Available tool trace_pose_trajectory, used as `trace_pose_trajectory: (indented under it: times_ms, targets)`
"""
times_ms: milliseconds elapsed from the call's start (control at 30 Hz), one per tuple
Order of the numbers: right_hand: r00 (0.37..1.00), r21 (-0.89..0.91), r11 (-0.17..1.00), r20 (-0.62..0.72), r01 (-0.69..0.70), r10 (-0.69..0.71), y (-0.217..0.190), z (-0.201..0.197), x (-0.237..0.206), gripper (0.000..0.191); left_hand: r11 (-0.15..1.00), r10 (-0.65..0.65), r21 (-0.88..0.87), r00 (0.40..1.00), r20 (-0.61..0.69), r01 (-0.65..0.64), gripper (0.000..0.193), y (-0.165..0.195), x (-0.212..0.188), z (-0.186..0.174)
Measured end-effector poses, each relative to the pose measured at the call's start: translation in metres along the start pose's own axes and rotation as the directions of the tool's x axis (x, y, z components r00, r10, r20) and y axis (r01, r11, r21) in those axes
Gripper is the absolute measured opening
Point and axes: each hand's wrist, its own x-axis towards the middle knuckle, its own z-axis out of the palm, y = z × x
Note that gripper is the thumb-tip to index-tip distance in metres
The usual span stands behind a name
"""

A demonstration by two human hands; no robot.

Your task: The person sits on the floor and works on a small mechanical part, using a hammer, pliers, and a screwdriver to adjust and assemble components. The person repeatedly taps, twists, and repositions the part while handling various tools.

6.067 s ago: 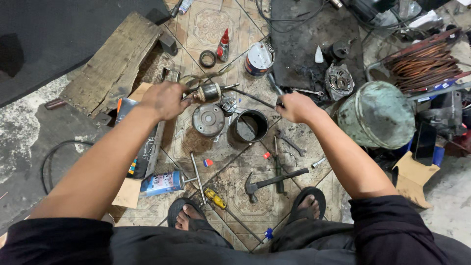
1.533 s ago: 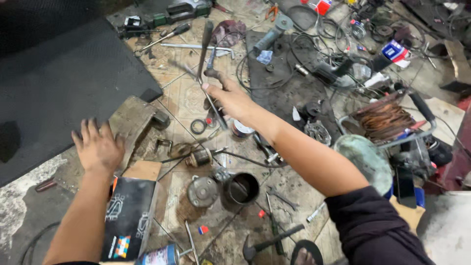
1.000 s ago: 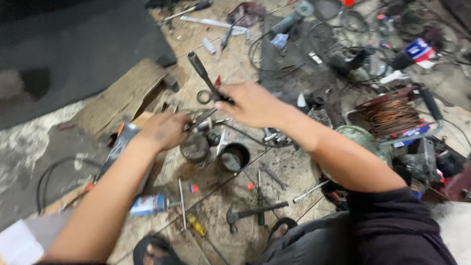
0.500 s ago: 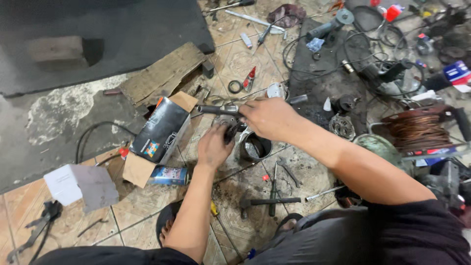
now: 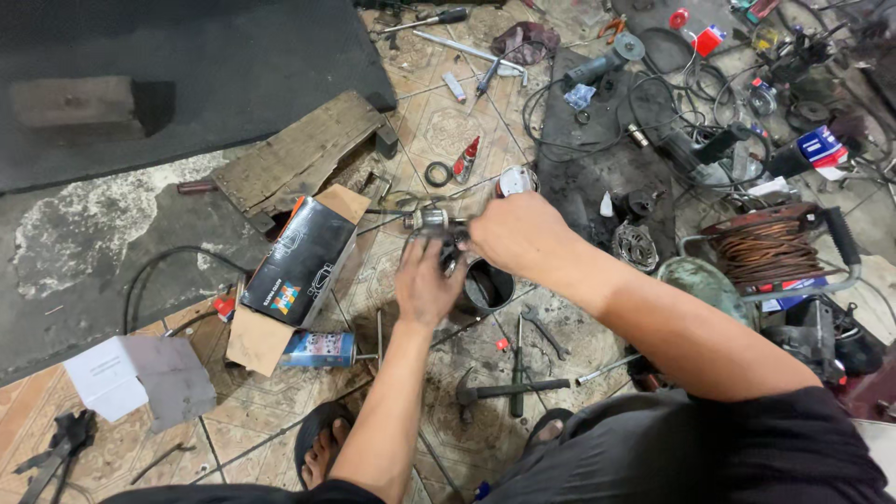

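My right hand [image 5: 519, 239] is closed around a metal shaft piece [image 5: 422, 221]; its silvery collar and thin rod stick out to the left of my fingers. Just below it, my left hand [image 5: 425, 286] curls around a small round metal part that my fingers mostly hide. The two hands touch above the tiled floor. A black open cylinder housing [image 5: 487, 289] stands right under my right wrist.
A black cardboard box [image 5: 303, 261] and a spray can [image 5: 317, 348] lie to the left, beyond them a wooden board [image 5: 299, 159]. A hammer [image 5: 509, 390] and a wrench [image 5: 543, 329] lie near my feet. A copper wire coil [image 5: 767, 252] and an angle grinder [image 5: 607, 61] sit right.
My right hand reached far out, picked up a long dark tool and drew back. My left hand left the wooden board. Both hands now meet over the black housing.
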Motion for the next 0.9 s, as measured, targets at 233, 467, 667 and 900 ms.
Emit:
trace_pose_trajectory:
  times_ms: [233, 467, 667, 900]
  targets:
    - [0.971, 0.161, 0.977, -0.171, -0.138, 0.165, 0.009, -0.036, -0.015, 0.036, 0.944, 0.049, -0.324, 0.998, -0.047, -0.062, 0.039, 0.044, 0.005, 0.017]
    - [0.989, 0.441, 0.897, 0.142, -0.017, -0.051, -0.005, -0.061, -0.039, 0.036, 0.815, -0.008, -0.575, 0.993, 0.114, 0.073, 0.035, 0.046, 0.026, 0.010]
    - [0.998, 0.507, 0.861, -0.063, 0.027, 0.006, 0.009, -0.045, -0.022, 0.037, 0.950, 0.099, -0.302, 0.994, 0.035, -0.084, 0.029, 0.030, 0.026, 0.048]
    - [0.966, 0.457, 0.889, 0.229, 0.000, -0.118, 0.016, -0.034, -0.031, 0.039, 0.919, -0.313, -0.182, 0.927, 0.208, 0.351, 0.049, 0.013, 0.023, 0.075]
